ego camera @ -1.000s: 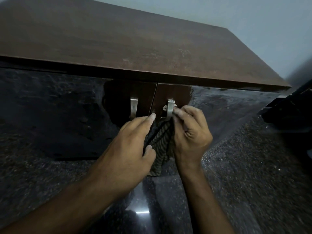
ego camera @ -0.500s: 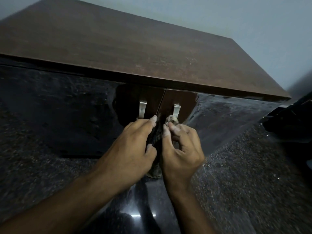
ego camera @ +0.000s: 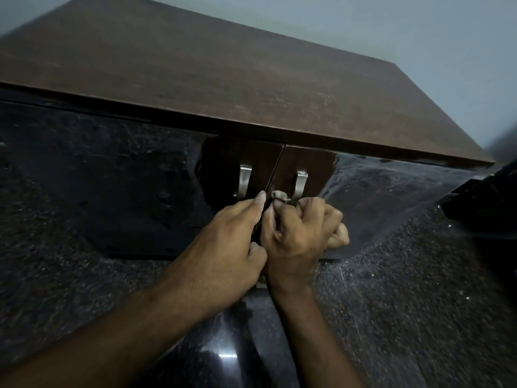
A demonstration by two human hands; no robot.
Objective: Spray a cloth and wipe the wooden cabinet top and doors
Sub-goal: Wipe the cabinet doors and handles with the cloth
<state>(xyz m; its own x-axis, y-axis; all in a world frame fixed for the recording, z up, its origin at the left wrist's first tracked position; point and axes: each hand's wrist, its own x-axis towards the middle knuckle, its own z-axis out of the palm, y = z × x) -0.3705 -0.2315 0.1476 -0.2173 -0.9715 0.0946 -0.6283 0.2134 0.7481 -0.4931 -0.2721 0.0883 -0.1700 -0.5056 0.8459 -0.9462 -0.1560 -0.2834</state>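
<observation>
The wooden cabinet top (ego camera: pixel 251 79) is brown and streaked, seen from above. Below it hang two glossy dark doors, the left door (ego camera: pixel 112 177) and the right door (ego camera: pixel 377 191), each with a metal handle (ego camera: pixel 244 180) (ego camera: pixel 300 184) beside the middle seam. My right hand (ego camera: pixel 302 233) grips a bunched striped cloth (ego camera: pixel 279 194), whose tip pokes out above my thumb by the lower end of the right handle. My left hand (ego camera: pixel 223 242) lies beside it with fingers extended, the index fingertip on the door at the seam. Most of the cloth is hidden between my hands.
A speckled dark floor (ego camera: pixel 419 303) spreads below the cabinet. A black object (ego camera: pixel 486 203) juts in at the right edge, close to the cabinet's corner. A pale grey wall (ego camera: pixel 419 29) stands behind the top.
My right hand has slid with the cloth from the upper part of the right handle down to its lower end, near the seam. My left hand stayed next to it.
</observation>
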